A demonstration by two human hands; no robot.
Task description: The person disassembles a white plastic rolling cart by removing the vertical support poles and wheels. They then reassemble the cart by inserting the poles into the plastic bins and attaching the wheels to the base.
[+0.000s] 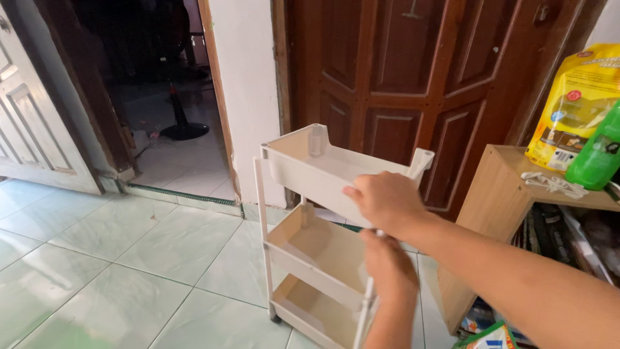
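A white three-tier trolley (310, 245) stands on a pale tiled floor (129, 258) before a brown wooden door (413, 84). Its top tray's near edge is gripped by the right hand (385, 199); just below, its near corner post is clasped by the left hand (389, 265).

Our right hand (386, 200) reaches in from the right, forearm extended, fingers curled shut, knuckles up. Our left hand (389, 264) sits just below and nearer, fingers wrapped in a closed grip.
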